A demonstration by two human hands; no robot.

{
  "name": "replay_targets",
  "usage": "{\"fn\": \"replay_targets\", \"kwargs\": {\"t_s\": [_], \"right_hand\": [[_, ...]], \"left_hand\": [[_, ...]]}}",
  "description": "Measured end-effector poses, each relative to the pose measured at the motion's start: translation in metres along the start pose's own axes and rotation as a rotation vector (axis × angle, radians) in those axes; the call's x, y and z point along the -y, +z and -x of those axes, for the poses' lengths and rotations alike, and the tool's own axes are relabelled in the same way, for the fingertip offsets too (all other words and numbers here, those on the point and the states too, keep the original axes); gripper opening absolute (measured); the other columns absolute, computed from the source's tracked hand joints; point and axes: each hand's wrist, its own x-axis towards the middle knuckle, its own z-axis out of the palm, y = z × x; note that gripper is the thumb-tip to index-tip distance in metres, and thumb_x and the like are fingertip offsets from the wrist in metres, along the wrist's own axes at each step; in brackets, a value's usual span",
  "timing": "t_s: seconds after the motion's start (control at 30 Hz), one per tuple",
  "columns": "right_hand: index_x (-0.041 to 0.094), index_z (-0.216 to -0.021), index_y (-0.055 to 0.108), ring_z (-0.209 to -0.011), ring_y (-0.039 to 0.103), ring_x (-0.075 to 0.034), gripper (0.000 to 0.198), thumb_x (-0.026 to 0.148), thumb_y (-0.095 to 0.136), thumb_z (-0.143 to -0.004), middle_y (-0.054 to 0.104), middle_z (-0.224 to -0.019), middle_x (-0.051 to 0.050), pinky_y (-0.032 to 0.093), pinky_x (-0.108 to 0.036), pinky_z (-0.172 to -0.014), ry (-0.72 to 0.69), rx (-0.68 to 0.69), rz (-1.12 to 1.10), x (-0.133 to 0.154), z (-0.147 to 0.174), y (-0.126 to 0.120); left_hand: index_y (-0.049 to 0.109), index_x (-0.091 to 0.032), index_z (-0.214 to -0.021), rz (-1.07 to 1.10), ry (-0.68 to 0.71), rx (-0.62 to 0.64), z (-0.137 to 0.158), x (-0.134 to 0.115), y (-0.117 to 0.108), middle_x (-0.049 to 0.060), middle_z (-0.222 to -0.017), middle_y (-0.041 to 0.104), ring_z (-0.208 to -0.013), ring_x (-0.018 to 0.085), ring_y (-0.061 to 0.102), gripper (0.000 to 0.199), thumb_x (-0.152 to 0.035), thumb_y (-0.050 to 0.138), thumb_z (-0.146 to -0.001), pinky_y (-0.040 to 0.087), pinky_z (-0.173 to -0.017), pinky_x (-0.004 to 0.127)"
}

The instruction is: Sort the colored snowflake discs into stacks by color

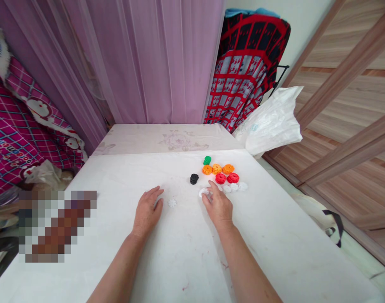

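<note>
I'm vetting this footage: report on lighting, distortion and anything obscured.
Head view: soft, diffuse light, only faint shadows; head view: wooden panels look stretched at right; head view: a pixelated patch masks part of the left; head view: the white piece by the left hand nearly blends into the white cloth.

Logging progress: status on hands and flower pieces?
Right hand at white discs, grip unclear. Left hand open beside lone white piece. Black stack beyond, touching neither.

White flower-shaped plastic disc (pixel 201 192): partly covered by right hand (pixel 220 206), grip unclear | brown-and-grey pixelated patch (pixel 61 227): contents blurred out | bare forearms (pixel 247 261): cut off by bottom edge | white plastic bag (pixel 271 122): pale print (pixel 254 127) too small to read | magenta checked cloth (pixel 15 109): cut off at left edge
</note>
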Motion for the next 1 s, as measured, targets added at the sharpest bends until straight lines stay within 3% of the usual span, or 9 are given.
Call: {"fn": "replay_targets", "kwargs": {"t_s": [0.27,0.43,0.67,0.87,1.0], "right_hand": [[0.018,-0.113,0.062,-0.075,0.062,-0.015,0.030,0.026,0.049,-0.087,0.070,-0.098,-0.005,0.048,-0.027,-0.072,-0.224,-0.136,-0.060,0.009,0.004,-0.001],[0.021,-0.104,0.064,-0.086,0.062,-0.016,0.023,0.019,0.050,-0.086,0.070,-0.100,-0.004,0.047,-0.027,-0.079,-0.427,0.013,-0.163,0.048,0.015,0.006],[0.025,-0.106,0.061,-0.089,0.059,-0.019,0.027,0.017,0.059,-0.080,0.071,-0.095,-0.001,0.046,-0.029,-0.074,-0.419,0.235,-0.114,0.082,0.021,0.019],[0.024,-0.112,0.059,-0.087,0.059,-0.019,0.037,0.015,0.059,-0.077,0.071,-0.094,-0.001,0.046,-0.028,-0.073,-0.384,0.239,-0.129,0.083,0.022,0.024],[0.020,-0.122,0.053,-0.087,0.060,-0.018,0.046,0.018,0.060,-0.076,0.071,-0.096,-0.001,0.046,-0.028,-0.078,-0.305,0.165,-0.202,0.067,0.018,0.015]], "left_hand": [[0.065,-0.022,-0.113,0.021,-0.002,-0.017,0.001,0.000,0.002,0.008,-0.125,0.065,-0.116,0.024,0.060,0.035,-0.025,0.040,-0.088,0.042,-0.106,0.051],[0.064,-0.023,-0.113,0.050,-0.037,-0.039,0.001,-0.001,0.002,0.006,-0.125,0.066,-0.115,0.022,0.060,0.036,-0.022,0.038,-0.088,0.041,-0.107,0.050],[0.065,-0.023,-0.113,0.056,-0.042,-0.021,-0.001,-0.002,0.000,0.007,-0.124,0.066,-0.115,0.024,0.060,0.034,-0.025,0.042,-0.087,0.043,-0.106,0.051],[0.065,-0.020,-0.113,0.043,-0.034,-0.011,-0.001,-0.004,-0.002,0.010,-0.125,0.065,-0.115,0.026,0.060,0.035,-0.028,0.044,-0.086,0.043,-0.105,0.051],[0.065,-0.021,-0.112,0.031,-0.037,-0.005,-0.001,-0.003,-0.001,0.009,-0.124,0.066,-0.114,0.025,0.061,0.034,-0.030,0.044,-0.086,0.043,-0.105,0.051]]}}
